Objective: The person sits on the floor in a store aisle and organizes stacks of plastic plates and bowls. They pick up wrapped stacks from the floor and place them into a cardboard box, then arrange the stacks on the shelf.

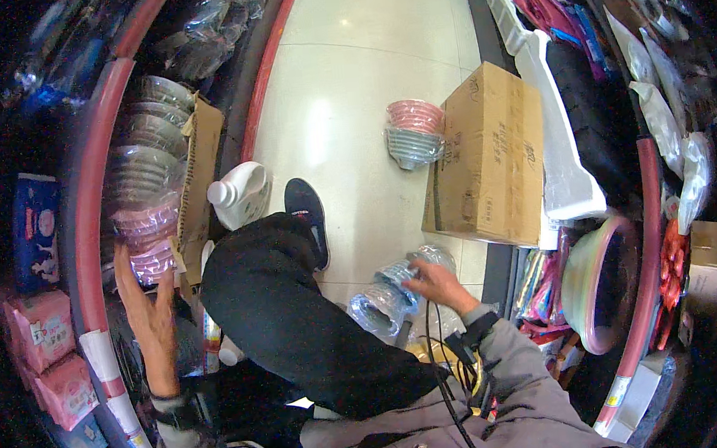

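My left hand reaches into the left shelf, fingers spread against a stack of pink bowls in clear plastic wrap. Behind that stack, grey wrapped bowls lie in a row beside an open cardboard box edge. Near the floor at the centre, my right hand touches a wrapped stack of bluish-grey bowls lying on its side; whether the fingers grip it is unclear. Further off, a stack of pink and grey wrapped bowls rests on the floor against a closed cardboard carton.
A white plastic jug stands by the left shelf, close to my bent knee. Along the right shelf are a white plastic bin, a large basin and bagged goods. Pink packs sit at the far left. Black cables hang by my right wrist.
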`<move>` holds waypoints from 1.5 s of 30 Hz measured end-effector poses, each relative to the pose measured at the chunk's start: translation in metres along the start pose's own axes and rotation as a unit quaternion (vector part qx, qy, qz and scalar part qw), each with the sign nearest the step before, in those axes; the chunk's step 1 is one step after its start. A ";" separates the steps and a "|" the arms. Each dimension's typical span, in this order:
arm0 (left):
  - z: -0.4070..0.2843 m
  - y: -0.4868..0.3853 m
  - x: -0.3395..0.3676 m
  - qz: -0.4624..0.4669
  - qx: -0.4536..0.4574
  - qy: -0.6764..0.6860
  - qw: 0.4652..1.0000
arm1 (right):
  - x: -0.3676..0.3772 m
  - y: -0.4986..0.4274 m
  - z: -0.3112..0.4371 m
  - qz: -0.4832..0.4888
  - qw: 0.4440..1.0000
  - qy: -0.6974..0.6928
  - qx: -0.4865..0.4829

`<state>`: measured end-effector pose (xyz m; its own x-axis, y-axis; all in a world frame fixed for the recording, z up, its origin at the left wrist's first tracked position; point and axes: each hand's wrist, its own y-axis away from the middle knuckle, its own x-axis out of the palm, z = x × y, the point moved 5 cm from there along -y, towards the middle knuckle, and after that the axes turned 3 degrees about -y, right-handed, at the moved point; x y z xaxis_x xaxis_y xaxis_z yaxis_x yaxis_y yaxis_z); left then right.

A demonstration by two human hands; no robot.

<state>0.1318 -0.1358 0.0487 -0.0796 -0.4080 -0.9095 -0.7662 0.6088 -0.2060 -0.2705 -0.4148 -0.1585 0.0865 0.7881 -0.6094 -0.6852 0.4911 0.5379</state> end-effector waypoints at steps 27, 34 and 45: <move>0.000 0.105 -0.048 0.051 -0.125 0.043 0.990 | 0.075 -0.071 -0.055 -0.050 0.970 0.230 -0.061; 0.009 0.105 -0.041 0.078 -0.155 0.086 0.981 | 0.043 -0.129 -0.076 -0.187 0.972 -0.145 0.006; 0.016 0.103 -0.028 0.093 -0.164 0.098 0.977 | 0.072 -0.153 -0.057 -0.098 0.854 -0.464 0.217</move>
<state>0.0657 -0.0509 0.0474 -0.3321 -0.4535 -0.8271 -0.8876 0.4469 0.1113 -0.2007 -0.4539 -0.3177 0.8415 0.5314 -0.0974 -0.2775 0.5798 0.7661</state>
